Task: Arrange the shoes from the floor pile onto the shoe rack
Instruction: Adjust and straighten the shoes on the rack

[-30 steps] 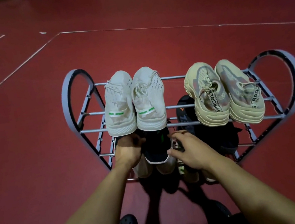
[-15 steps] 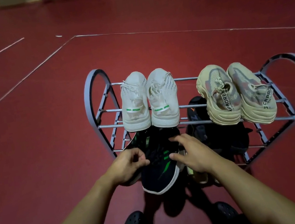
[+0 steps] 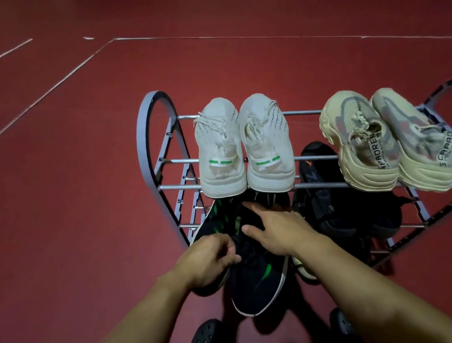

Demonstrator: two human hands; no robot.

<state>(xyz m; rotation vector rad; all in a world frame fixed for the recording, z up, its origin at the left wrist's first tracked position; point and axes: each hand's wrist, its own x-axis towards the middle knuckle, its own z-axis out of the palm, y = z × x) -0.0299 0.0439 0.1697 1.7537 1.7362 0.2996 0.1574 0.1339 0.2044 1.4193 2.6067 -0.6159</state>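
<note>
**Black pair drawn nearer on the lower tier**

Pulled further toward the near edge than half a second ago: black sneaker with green stripes (image 3: 256,283), heel end now overhanging the front of the shoe rack (image 3: 153,141), toe still under the upper tier. Second black sneaker of the pair (image 3: 212,222) just left of it, partly hidden.

Left hand (image 3: 207,262) curled, pinching the near sneaker at its collar. Right hand (image 3: 277,228) laid flat over the same shoe, fingers straight and spread, pressing on the tongue area, not gripping.

On the top tier, left: white sneakers (image 3: 242,150), side by side, heels toward the near side, touching. On the top tier, right: beige chunky sneakers (image 3: 388,142), also touching, heels near. Below and between those pairs: dark shoes with an orange mark (image 3: 323,184) on the lower tier, details too dim to read.

Underneath everything, red floor (image 3: 72,198) with pale lines. At the near edge, two dark perforated clogs (image 3: 205,333) on the person's feet.
</note>
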